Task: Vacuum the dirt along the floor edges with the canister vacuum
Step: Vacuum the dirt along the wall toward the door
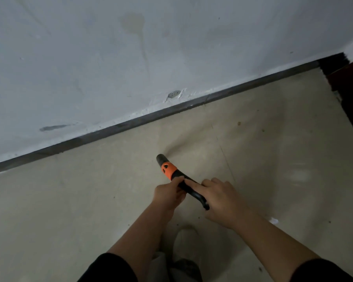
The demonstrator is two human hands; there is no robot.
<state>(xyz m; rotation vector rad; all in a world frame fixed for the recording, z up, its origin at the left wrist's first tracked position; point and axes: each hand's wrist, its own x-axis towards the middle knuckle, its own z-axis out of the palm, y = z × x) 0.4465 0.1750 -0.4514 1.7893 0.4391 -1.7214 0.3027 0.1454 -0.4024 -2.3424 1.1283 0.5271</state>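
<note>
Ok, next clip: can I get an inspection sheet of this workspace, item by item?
surface: beige tiled floor, scattered dark specks, dusty streak ahead of the handle's tip.
job's things: vacuum handle, black with orange collar, tip pointing toward the baseboard but short of it; canister not in view.
clutter: white scrap on the floor beside the right forearm.
grips: left hand wraps the handle just behind the collar; right hand holds its rear end.
cables: nothing seen.
surroundings: stained white wall, dark door frame, a shoe below the hands.
</note>
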